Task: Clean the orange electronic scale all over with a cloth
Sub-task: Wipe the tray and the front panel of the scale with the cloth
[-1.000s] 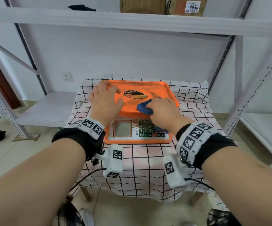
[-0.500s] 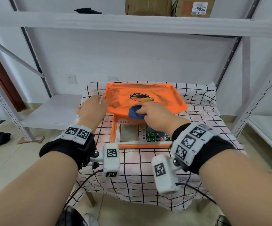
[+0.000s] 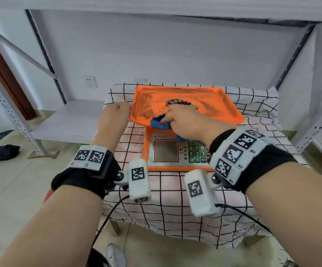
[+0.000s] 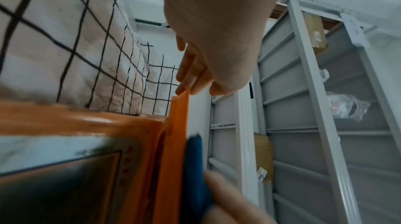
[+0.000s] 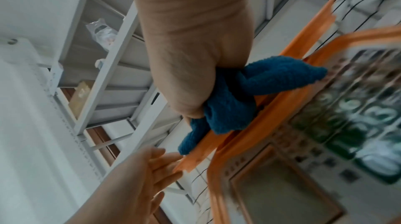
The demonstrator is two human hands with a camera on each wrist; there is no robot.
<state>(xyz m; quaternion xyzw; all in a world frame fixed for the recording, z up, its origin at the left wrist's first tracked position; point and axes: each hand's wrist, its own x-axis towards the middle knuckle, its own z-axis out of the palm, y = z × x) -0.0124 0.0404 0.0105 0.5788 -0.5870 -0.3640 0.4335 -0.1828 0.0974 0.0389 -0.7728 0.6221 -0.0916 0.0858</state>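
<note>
The orange scale (image 3: 175,167) sits on a table under a checked cloth (image 3: 175,199), its display and green keypad (image 5: 358,116) facing me. Its orange tray (image 3: 214,105) is smeared dark and appears lifted off the body at the front. My right hand (image 3: 187,120) grips a bunched blue cloth (image 3: 159,122) and presses it on the tray's front-left edge; the wrist view shows the cloth (image 5: 249,90) spilling from the fist. My left hand (image 3: 114,116) is at the tray's left corner, with straight fingers (image 4: 186,76) touching the tray rim (image 4: 179,124).
Grey metal shelving stands on both sides, with a low shelf (image 3: 69,120) left of the table and an upright (image 3: 318,120) at the right. A wall socket (image 3: 90,81) is behind. A dark bundle (image 3: 2,152) lies on the floor at left. Wrist cables (image 3: 110,214) hang by the table's front.
My left hand came off the top of the tray and now touches its left corner. The right hand slid the cloth left to the tray's front edge, and the tray looks raised.
</note>
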